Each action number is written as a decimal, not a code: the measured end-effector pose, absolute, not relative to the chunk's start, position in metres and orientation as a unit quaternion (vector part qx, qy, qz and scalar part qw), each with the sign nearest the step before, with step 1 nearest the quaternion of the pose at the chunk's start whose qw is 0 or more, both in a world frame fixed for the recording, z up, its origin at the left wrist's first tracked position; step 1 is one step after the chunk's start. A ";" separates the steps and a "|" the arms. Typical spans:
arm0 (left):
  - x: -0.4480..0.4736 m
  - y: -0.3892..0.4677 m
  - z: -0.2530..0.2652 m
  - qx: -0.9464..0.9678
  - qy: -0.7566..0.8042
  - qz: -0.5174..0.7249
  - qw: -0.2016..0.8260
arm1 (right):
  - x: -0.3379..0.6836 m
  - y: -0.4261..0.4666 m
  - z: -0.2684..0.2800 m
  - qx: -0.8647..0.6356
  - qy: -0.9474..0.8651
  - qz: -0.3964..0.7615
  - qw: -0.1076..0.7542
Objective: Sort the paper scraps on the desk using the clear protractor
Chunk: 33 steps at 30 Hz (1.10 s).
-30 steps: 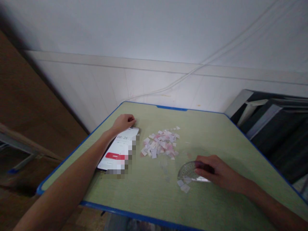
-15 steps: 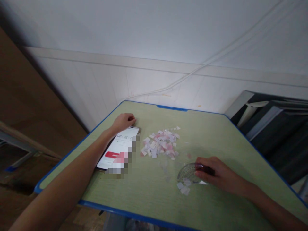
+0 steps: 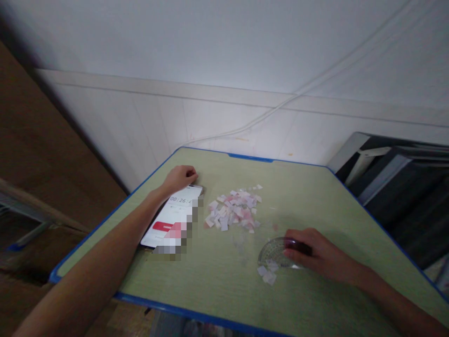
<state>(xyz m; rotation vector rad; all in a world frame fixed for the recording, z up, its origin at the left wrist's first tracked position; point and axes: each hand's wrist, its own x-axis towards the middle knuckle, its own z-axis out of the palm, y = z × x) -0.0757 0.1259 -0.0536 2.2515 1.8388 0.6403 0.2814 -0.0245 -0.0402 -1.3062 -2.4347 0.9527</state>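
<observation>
The right hand (image 3: 321, 255) lies with its fingers flat on a clear protractor (image 3: 275, 252) at the near right of the green tabletop (image 3: 308, 196), a few paper scraps (image 3: 267, 274) beside it. The left hand (image 3: 179, 178) is curled into a loose fist, holding nothing, at the far end of a phone (image 3: 171, 217) whose screen reads "00:26". A pile of paper bits (image 3: 233, 209) lies between the hands.

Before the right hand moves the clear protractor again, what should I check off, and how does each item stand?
1. Right hand on the clear protractor: ok.
2. Protractor flat on the table: cannot tell.
3. A few loose scraps at the protractor's near edge: ok.
4. Main paper pile apart from the protractor: ok.
5. Left hand at the phone's far end: ok.
6. Phone fully on the table: cannot tell.
</observation>
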 end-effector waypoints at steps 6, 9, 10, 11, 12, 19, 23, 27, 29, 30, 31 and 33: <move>-0.075 0.125 -0.053 0.751 0.620 0.209 0.088 | 0.281 -0.026 -0.040 -0.447 -0.825 0.327 0.110; -0.075 0.125 -0.053 0.751 0.619 0.212 0.083 | 0.281 -0.026 -0.040 -0.448 -0.826 0.325 0.108; -0.075 0.125 -0.053 0.752 0.618 0.214 0.082 | 0.281 -0.026 -0.039 -0.449 -0.826 0.325 0.106; -0.076 0.125 -0.053 0.753 0.617 0.215 0.081 | 0.281 -0.026 -0.039 -0.450 -0.825 0.325 0.105; -0.076 0.125 -0.053 0.754 0.615 0.216 0.081 | 0.281 -0.027 -0.039 -0.452 -0.824 0.325 0.103; -0.076 0.125 -0.053 0.754 0.614 0.219 0.078 | 0.281 -0.027 -0.037 -0.456 -0.822 0.329 0.093; -0.077 0.126 -0.054 0.750 0.618 0.221 0.081 | 0.279 -0.027 -0.036 -0.456 -0.824 0.324 0.088; -0.077 0.127 -0.055 0.750 0.615 0.226 0.092 | 0.279 -0.027 -0.035 -0.451 -0.828 0.322 0.084; -0.078 0.127 -0.055 0.750 0.612 0.230 0.097 | 0.279 -0.027 -0.034 -0.447 -0.829 0.325 0.085; -0.078 0.127 -0.054 0.751 0.610 0.233 0.099 | 0.280 -0.027 -0.034 -0.446 -0.829 0.326 0.084; -0.078 0.127 -0.054 0.751 0.608 0.236 0.101 | 0.280 -0.028 -0.034 -0.447 -0.828 0.328 0.084; -0.078 0.127 -0.055 0.752 0.605 0.240 0.103 | 0.279 -0.028 -0.033 -0.449 -0.827 0.329 0.079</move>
